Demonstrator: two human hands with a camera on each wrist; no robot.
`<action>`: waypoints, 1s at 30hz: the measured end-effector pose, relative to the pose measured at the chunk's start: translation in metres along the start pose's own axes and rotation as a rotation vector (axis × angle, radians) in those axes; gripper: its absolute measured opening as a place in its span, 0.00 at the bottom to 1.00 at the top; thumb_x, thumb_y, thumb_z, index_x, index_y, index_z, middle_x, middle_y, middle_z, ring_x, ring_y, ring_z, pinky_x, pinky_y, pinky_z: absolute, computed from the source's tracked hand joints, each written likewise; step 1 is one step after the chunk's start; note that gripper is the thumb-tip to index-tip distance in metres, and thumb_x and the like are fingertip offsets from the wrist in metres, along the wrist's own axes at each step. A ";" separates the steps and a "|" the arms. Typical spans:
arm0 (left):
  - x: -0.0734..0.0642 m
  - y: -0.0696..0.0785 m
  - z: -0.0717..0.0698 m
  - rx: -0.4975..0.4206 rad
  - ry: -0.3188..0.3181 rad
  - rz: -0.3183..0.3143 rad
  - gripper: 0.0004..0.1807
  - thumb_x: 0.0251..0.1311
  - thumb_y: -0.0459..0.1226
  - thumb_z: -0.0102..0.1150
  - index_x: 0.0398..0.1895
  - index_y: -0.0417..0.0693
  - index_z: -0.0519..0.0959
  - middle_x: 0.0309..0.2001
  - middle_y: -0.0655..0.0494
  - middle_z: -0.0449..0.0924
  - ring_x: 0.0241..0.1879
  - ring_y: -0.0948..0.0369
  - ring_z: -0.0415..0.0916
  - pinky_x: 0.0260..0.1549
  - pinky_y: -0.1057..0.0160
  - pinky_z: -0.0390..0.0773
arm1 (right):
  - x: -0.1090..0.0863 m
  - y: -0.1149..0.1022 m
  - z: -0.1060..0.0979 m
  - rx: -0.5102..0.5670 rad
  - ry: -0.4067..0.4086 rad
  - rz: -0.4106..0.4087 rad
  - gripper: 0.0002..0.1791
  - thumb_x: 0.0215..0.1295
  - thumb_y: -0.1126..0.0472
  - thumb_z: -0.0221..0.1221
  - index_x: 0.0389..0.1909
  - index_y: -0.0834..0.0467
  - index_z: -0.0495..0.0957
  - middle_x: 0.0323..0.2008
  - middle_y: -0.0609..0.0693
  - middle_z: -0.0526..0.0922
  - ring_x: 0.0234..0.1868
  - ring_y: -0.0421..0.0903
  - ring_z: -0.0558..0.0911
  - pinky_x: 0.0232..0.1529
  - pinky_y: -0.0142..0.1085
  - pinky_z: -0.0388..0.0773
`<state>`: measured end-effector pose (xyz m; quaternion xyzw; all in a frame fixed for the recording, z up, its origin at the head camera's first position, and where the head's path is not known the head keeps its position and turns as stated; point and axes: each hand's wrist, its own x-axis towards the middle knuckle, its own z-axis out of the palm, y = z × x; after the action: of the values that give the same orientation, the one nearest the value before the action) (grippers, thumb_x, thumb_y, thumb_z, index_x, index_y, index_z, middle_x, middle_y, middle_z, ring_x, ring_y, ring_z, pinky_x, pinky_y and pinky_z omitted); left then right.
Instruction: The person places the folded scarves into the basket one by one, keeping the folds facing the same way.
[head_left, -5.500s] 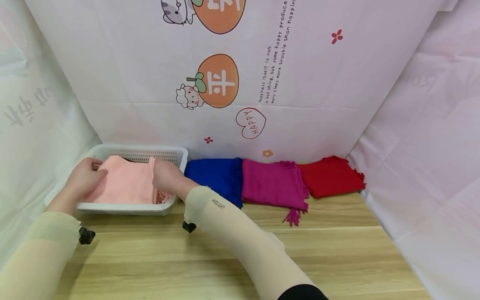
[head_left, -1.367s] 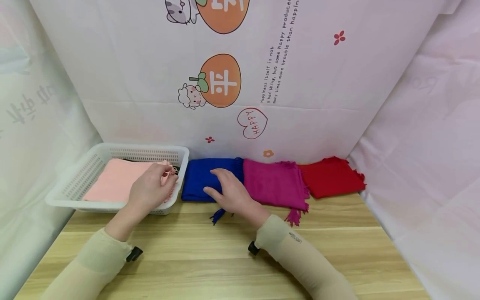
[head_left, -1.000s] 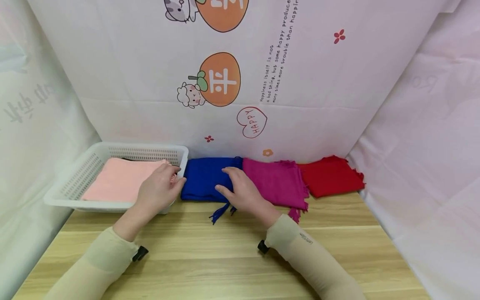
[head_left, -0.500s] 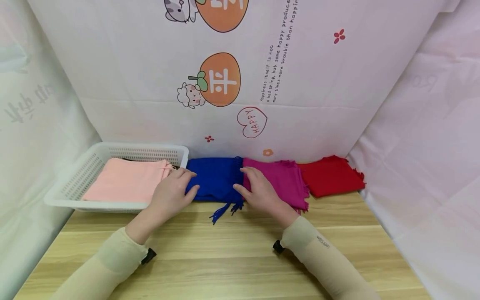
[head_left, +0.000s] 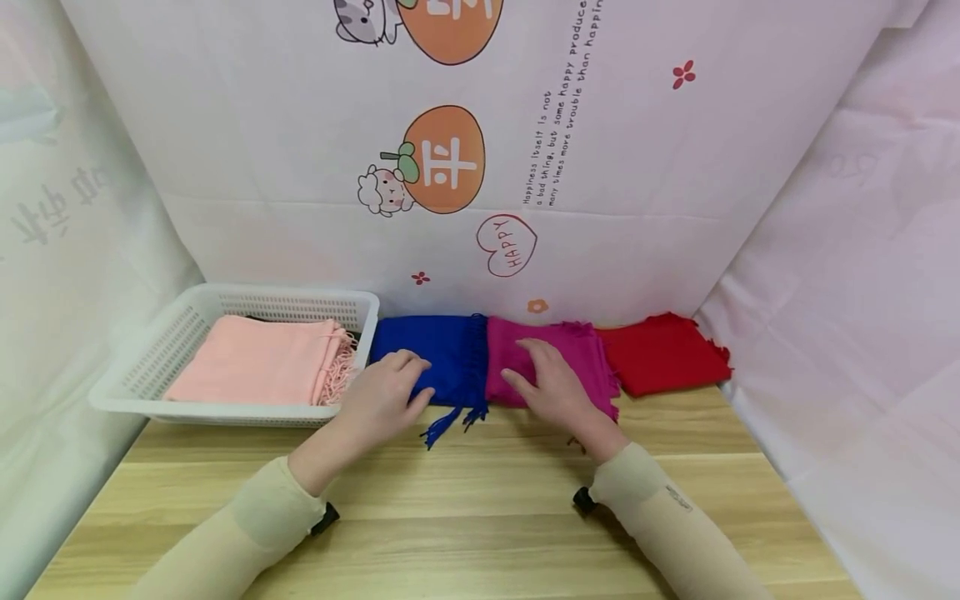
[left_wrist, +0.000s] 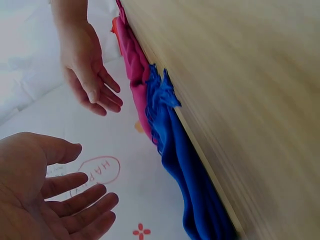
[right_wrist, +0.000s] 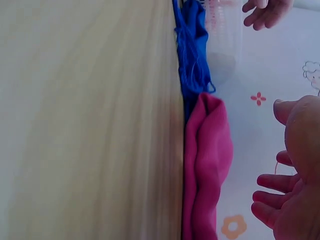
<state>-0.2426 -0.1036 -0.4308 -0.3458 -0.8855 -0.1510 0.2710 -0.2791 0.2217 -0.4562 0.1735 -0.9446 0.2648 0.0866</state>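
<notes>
My left hand (head_left: 384, 395) hovers over the left part of the folded blue scarf (head_left: 444, 367), fingers loosely spread and nothing in them. Over the folded magenta scarf (head_left: 501, 367) is my right hand (head_left: 557, 390), likewise relaxed and holding nothing. Both wrist views show a gap between the hands and the fabric. Blue fringe (head_left: 442, 429) trails off the scarf's front edge onto the table. In the white basket (head_left: 120, 403) at the left lies a folded pink scarf (head_left: 251, 362), its fringe toward the right end.
A folded red scarf (head_left: 663, 357) lies at the far right of the row, beside the magenta one. The row backs onto a white printed sheet (head_left: 615, 167). More white sheeting encloses both sides of the wooden table (head_left: 465, 517). Something dark shows beneath the pink scarf.
Earlier both hands held the pink scarf in the basket. Now it lies there released, and both hands have shifted rightward, the left over the blue scarf, the right over the magenta one.
</notes>
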 end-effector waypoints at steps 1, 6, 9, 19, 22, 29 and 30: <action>0.001 0.002 0.001 -0.001 0.002 0.008 0.20 0.68 0.39 0.77 0.55 0.35 0.87 0.51 0.43 0.88 0.49 0.46 0.88 0.47 0.48 0.90 | -0.001 0.003 -0.001 -0.005 0.003 0.002 0.40 0.83 0.41 0.63 0.83 0.60 0.65 0.80 0.61 0.69 0.81 0.62 0.67 0.79 0.61 0.68; 0.005 0.012 0.008 -0.003 0.007 0.033 0.20 0.67 0.39 0.79 0.54 0.36 0.87 0.49 0.44 0.88 0.47 0.47 0.88 0.45 0.49 0.90 | -0.008 0.016 -0.006 -0.018 0.013 0.015 0.41 0.82 0.41 0.64 0.83 0.62 0.65 0.79 0.63 0.70 0.80 0.63 0.69 0.78 0.62 0.69; 0.006 0.017 0.012 0.003 -0.001 0.042 0.19 0.67 0.40 0.79 0.54 0.37 0.87 0.49 0.45 0.88 0.46 0.48 0.88 0.45 0.49 0.90 | -0.010 0.024 -0.009 -0.026 0.023 0.026 0.41 0.82 0.42 0.65 0.82 0.62 0.65 0.78 0.63 0.71 0.79 0.64 0.69 0.78 0.62 0.69; 0.013 0.034 0.023 -0.016 -0.050 0.074 0.19 0.69 0.39 0.77 0.57 0.38 0.87 0.51 0.46 0.87 0.46 0.50 0.87 0.44 0.51 0.89 | -0.013 0.050 -0.021 -0.045 0.060 0.044 0.40 0.83 0.43 0.63 0.81 0.65 0.66 0.77 0.67 0.71 0.80 0.66 0.68 0.78 0.63 0.68; 0.017 0.038 0.027 -0.035 -0.068 0.063 0.20 0.69 0.40 0.77 0.58 0.39 0.87 0.52 0.47 0.87 0.48 0.50 0.87 0.45 0.51 0.89 | -0.015 0.057 -0.025 -0.049 0.058 0.069 0.40 0.83 0.44 0.64 0.81 0.65 0.66 0.77 0.68 0.71 0.80 0.66 0.68 0.78 0.63 0.68; 0.027 0.049 0.037 -0.062 -0.117 0.054 0.20 0.71 0.42 0.75 0.59 0.39 0.86 0.53 0.46 0.86 0.50 0.50 0.86 0.48 0.51 0.89 | -0.019 0.069 -0.033 -0.058 0.054 0.082 0.39 0.84 0.47 0.63 0.81 0.67 0.65 0.77 0.69 0.70 0.79 0.68 0.67 0.77 0.65 0.68; 0.028 0.050 0.038 -0.064 -0.125 0.055 0.20 0.71 0.42 0.75 0.59 0.39 0.86 0.53 0.47 0.86 0.50 0.50 0.86 0.47 0.51 0.89 | -0.019 0.071 -0.034 -0.058 0.059 0.083 0.39 0.84 0.47 0.64 0.81 0.67 0.65 0.76 0.69 0.71 0.79 0.68 0.67 0.77 0.65 0.68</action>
<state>-0.2392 -0.0356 -0.4414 -0.3870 -0.8857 -0.1498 0.2080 -0.2855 0.3017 -0.4656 0.1236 -0.9554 0.2456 0.1080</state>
